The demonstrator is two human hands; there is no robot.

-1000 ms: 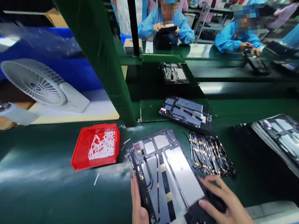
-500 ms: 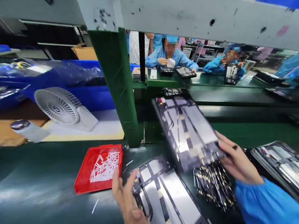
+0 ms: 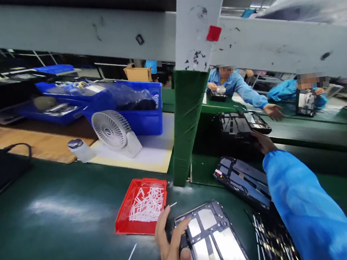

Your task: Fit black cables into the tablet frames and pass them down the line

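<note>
Right grip [image 3: 264, 144] has moved far across the green tabletop [image 3: 45, 215] to the edge of a black tablet chassis [image 3: 242, 124], clamped or not I cannot tell. Left grip [image 3: 171, 247] pinches a second tablet chassis [image 3: 211, 238] by its side rim, near the viewer. Both look light, stiff and slick: hold by the rims.

Right hand [image 3: 264, 142] has let go of the lifted tablet panel [image 3: 242, 182] and stretched out to 1 o'clock. The panel now lies flat on the bench [image 3: 47, 228]. Left hand [image 3: 171, 247] now grips the near frame [image 3: 211, 238] at 6 o'clock.
</note>
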